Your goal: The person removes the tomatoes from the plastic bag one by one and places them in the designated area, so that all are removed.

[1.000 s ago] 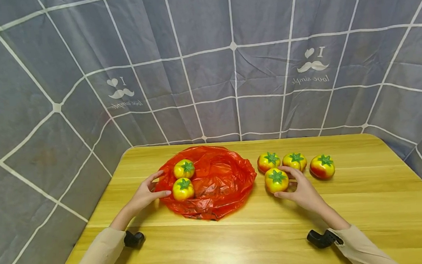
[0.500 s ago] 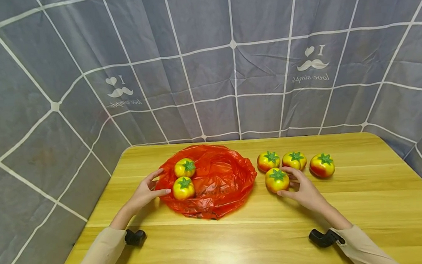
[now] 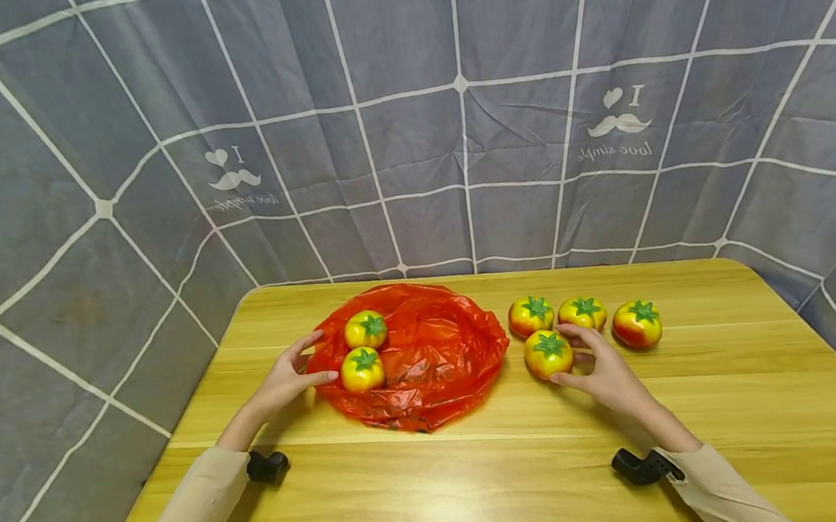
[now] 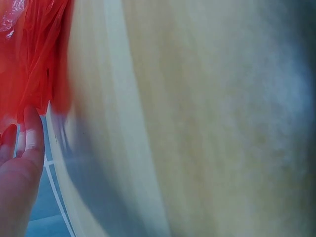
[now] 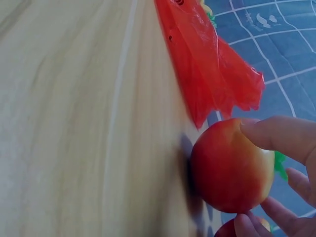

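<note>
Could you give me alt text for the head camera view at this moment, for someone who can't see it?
A person's right hand holds a yellow-red tomato-like fruit beside three similar fruits on a wood-grain table. The left hand is at the left edge of a spread red plastic bag bearing two more fruits. A gray, white-gridded curtain hangs behind.

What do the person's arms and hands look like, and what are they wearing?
The left hand and right hand are bare, with no gloves. Both arms wear long, plain beige fabric sleeves. A small, bent black gadget pokes out at each cuff: one on the left, one on the right.
</note>
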Action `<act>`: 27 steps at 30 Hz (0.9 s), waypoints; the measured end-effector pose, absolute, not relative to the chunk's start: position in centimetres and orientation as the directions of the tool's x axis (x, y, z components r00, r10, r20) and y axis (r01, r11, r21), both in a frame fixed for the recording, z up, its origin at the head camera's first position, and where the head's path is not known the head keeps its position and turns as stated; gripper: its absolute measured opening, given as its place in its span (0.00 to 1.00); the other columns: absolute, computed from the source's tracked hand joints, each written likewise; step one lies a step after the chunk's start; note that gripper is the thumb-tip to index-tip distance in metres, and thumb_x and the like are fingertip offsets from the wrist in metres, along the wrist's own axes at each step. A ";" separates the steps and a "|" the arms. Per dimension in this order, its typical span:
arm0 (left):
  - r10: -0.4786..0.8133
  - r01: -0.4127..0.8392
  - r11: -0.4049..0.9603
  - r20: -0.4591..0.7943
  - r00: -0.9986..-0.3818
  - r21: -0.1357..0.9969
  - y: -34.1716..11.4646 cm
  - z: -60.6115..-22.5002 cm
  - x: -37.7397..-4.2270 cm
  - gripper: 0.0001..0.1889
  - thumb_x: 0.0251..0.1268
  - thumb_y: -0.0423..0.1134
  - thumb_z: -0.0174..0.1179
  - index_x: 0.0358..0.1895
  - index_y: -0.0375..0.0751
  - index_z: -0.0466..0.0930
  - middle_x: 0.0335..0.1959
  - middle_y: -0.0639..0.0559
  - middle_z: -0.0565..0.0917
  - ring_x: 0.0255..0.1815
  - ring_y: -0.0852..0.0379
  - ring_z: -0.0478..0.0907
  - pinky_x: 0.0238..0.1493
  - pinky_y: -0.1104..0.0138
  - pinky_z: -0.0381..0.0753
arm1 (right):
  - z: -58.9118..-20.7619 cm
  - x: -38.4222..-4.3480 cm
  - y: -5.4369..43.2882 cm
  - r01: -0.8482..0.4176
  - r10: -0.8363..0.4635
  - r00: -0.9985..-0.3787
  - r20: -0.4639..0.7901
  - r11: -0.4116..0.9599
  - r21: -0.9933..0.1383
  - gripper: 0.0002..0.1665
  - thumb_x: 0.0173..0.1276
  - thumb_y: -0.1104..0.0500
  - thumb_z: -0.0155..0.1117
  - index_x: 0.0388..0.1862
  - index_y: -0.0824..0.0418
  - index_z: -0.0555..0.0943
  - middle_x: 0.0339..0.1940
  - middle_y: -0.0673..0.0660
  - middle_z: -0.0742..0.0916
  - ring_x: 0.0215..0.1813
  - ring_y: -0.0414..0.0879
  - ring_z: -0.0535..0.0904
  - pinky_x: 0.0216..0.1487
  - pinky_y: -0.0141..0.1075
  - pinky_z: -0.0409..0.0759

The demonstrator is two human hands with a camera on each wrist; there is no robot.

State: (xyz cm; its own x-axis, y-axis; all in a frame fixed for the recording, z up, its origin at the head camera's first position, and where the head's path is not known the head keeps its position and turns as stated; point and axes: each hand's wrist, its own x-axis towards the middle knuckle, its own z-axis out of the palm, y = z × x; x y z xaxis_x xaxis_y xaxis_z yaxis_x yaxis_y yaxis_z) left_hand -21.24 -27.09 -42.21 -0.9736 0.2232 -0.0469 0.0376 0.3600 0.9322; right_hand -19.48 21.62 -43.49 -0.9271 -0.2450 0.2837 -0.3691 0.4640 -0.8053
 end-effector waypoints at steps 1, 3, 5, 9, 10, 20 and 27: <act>0.223 0.037 0.358 -0.047 -0.974 0.933 -27.1 -42.2 -21.2 0.41 0.59 0.34 0.65 0.73 0.32 0.52 0.73 0.31 0.57 0.67 0.30 0.64 0.51 0.77 0.76 | -43.4 -19.5 21.6 -0.375 -0.243 -0.925 0.291 0.469 -0.800 0.42 0.51 0.67 0.76 0.64 0.71 0.68 0.64 0.68 0.74 0.59 0.60 0.74 0.55 0.39 0.80; 0.222 0.038 0.361 -0.046 -0.974 0.932 -27.0 -42.3 -21.2 0.41 0.59 0.34 0.65 0.73 0.32 0.52 0.73 0.31 0.57 0.67 0.31 0.65 0.50 0.78 0.76 | -43.4 -19.4 21.5 -0.390 -0.239 -0.920 0.310 0.486 -0.782 0.41 0.50 0.67 0.76 0.63 0.71 0.69 0.62 0.68 0.75 0.58 0.60 0.74 0.55 0.41 0.80; 0.227 0.043 0.366 -0.044 -0.973 0.930 -27.0 -42.3 -21.2 0.42 0.59 0.35 0.65 0.73 0.31 0.52 0.73 0.30 0.57 0.67 0.31 0.65 0.50 0.78 0.75 | -43.3 -19.4 21.4 -0.401 -0.233 -0.916 0.327 0.506 -0.764 0.41 0.49 0.67 0.77 0.62 0.71 0.69 0.61 0.68 0.76 0.57 0.59 0.74 0.55 0.44 0.79; 0.224 0.043 0.374 -0.045 -0.974 0.926 -27.0 -42.4 -21.2 0.42 0.59 0.35 0.65 0.73 0.31 0.52 0.73 0.30 0.57 0.67 0.31 0.65 0.51 0.77 0.76 | -43.0 -19.3 21.3 -0.408 -0.219 -0.913 0.344 0.533 -0.742 0.41 0.48 0.68 0.77 0.62 0.71 0.70 0.60 0.68 0.77 0.58 0.61 0.74 0.56 0.48 0.78; 0.225 0.044 0.376 -0.046 -0.973 0.925 -27.1 -42.4 -21.2 0.42 0.59 0.35 0.65 0.73 0.32 0.52 0.73 0.30 0.57 0.67 0.31 0.64 0.52 0.76 0.76 | -42.9 -19.3 21.3 -0.406 -0.217 -0.914 0.344 0.533 -0.743 0.41 0.48 0.67 0.77 0.62 0.71 0.70 0.60 0.68 0.77 0.58 0.62 0.74 0.56 0.47 0.78; 0.221 0.048 0.386 -0.042 -0.974 0.921 -27.2 -42.3 -21.0 0.42 0.58 0.35 0.66 0.73 0.32 0.52 0.73 0.31 0.57 0.68 0.31 0.64 0.56 0.70 0.76 | -41.9 -19.2 21.1 -0.403 -0.198 -0.914 0.353 0.525 -0.749 0.41 0.49 0.67 0.77 0.63 0.70 0.71 0.60 0.68 0.77 0.59 0.61 0.73 0.56 0.21 0.73; 0.224 0.048 0.359 -0.036 -0.974 0.932 -27.1 -42.2 -20.9 0.42 0.58 0.34 0.66 0.73 0.31 0.52 0.73 0.31 0.57 0.67 0.31 0.65 0.50 0.79 0.73 | -40.8 -19.3 20.4 -0.401 -0.205 -0.916 0.346 0.538 -0.742 0.40 0.51 0.67 0.76 0.63 0.69 0.70 0.60 0.67 0.75 0.62 0.62 0.72 0.58 0.49 0.76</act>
State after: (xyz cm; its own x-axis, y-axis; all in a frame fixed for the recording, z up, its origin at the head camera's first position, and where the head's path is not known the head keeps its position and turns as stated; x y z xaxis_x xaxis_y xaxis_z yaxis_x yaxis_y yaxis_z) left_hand -20.90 -27.15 -42.16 -0.9739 0.2240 -0.0364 0.0478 0.3590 0.9321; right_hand -19.31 20.39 -40.77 -0.9156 -0.2055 0.3455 -0.4006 0.5380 -0.7416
